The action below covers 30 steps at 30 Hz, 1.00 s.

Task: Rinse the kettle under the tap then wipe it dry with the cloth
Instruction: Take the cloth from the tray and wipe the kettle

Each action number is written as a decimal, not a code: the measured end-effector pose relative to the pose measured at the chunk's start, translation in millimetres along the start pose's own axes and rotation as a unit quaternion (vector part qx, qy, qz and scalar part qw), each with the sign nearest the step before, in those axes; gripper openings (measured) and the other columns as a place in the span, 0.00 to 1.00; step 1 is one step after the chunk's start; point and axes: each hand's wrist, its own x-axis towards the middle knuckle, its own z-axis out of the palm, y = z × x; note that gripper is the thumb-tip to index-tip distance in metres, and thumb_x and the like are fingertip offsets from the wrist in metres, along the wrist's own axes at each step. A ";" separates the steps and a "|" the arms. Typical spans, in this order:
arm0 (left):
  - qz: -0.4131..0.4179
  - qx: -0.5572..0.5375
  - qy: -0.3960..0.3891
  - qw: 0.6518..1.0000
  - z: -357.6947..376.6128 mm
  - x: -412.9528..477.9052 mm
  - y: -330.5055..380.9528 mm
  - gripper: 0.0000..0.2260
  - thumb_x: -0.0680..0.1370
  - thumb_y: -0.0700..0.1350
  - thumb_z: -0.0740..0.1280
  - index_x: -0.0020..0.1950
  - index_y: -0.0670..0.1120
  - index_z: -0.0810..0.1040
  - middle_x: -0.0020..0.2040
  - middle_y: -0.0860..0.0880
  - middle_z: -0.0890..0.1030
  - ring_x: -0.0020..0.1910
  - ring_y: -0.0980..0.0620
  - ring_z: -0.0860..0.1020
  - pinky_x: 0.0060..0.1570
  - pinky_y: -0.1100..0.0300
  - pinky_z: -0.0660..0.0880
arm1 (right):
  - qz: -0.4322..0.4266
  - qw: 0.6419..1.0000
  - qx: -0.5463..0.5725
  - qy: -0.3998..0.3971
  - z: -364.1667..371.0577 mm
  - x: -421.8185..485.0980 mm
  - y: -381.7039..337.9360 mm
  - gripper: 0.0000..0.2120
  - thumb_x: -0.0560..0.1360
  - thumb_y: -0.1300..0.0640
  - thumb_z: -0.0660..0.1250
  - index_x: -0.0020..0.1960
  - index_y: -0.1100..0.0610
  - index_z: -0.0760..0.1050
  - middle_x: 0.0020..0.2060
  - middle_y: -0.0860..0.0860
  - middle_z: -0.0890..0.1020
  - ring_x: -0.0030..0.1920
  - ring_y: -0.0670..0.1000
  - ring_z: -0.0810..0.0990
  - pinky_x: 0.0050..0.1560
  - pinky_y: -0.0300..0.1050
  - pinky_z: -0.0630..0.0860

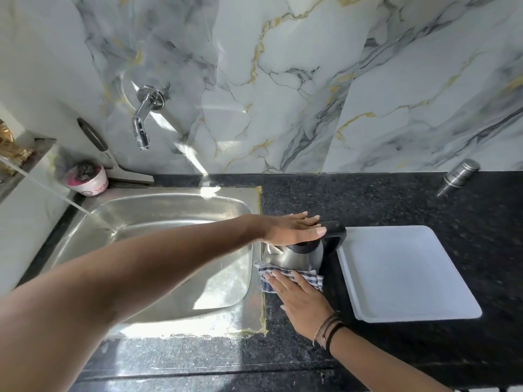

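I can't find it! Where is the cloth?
In the head view, the cloth lies on the counter under the right hand, against the kettle.

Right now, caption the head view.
Left hand steadies steel kettle; right hand presses checked cloth against it.

A marble-look wall (283, 66), white with grey and gold veins, rises behind a black speckled granite counter (396, 199). A stainless-steel sink (169, 210) is set into the counter at left, with a narrow ledge (31, 159) beside it. Bright daylight falls in patches across the wall, sink and counter front.
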 end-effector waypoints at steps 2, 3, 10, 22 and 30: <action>0.001 0.002 -0.008 1.000 3.4 9.1 -10.1 0.47 0.67 0.69 0.42 0.80 0.45 0.51 0.82 0.48 0.48 0.80 0.52 0.44 0.60 0.80 0.35 | 0.047 0.998 0.040 0.013 -6.8 -5.1 8.7 0.35 0.78 0.45 0.62 0.80 0.55 0.56 0.81 0.49 0.52 0.80 0.52 0.52 0.78 0.60 0.35; -0.004 0.001 -0.015 1.000 4.2 12.7 -14.4 0.45 0.69 0.71 0.42 0.81 0.47 0.50 0.82 0.50 0.46 0.80 0.53 0.42 0.67 0.74 0.30 | 0.061 0.996 0.043 0.041 -5.1 -6.3 12.9 0.36 0.78 0.45 0.61 0.81 0.55 0.53 0.81 0.49 0.50 0.81 0.53 0.50 0.78 0.61 0.36; -0.016 0.010 -0.029 0.999 4.4 19.6 -21.7 0.45 0.69 0.77 0.39 0.80 0.54 0.48 0.80 0.59 0.43 0.78 0.57 0.37 0.76 0.40 0.38 | 0.067 0.996 0.055 0.033 -2.4 1.4 13.1 0.39 0.75 0.45 0.63 0.80 0.55 0.53 0.82 0.49 0.50 0.80 0.55 0.47 0.78 0.61 0.36; -0.031 -0.085 -0.026 0.996 2.0 23.3 -28.6 0.33 0.75 0.72 0.43 0.78 0.61 0.46 0.79 0.61 0.42 0.71 0.64 0.43 0.49 0.69 0.76 | 0.226 0.949 0.197 0.098 -15.9 -15.7 5.9 0.39 0.77 0.41 0.61 0.81 0.55 0.52 0.81 0.52 0.53 0.80 0.59 0.52 0.77 0.65 0.48; -0.079 -0.193 0.022 0.978 8.5 20.6 -22.5 0.32 0.78 0.67 0.55 0.80 0.56 0.54 0.81 0.54 0.50 0.80 0.54 0.48 0.74 0.52 0.55 | 0.190 0.966 0.145 0.098 -31.5 8.9 2.4 0.35 0.73 0.47 0.67 0.78 0.52 0.63 0.79 0.49 0.61 0.79 0.58 0.56 0.76 0.63 0.51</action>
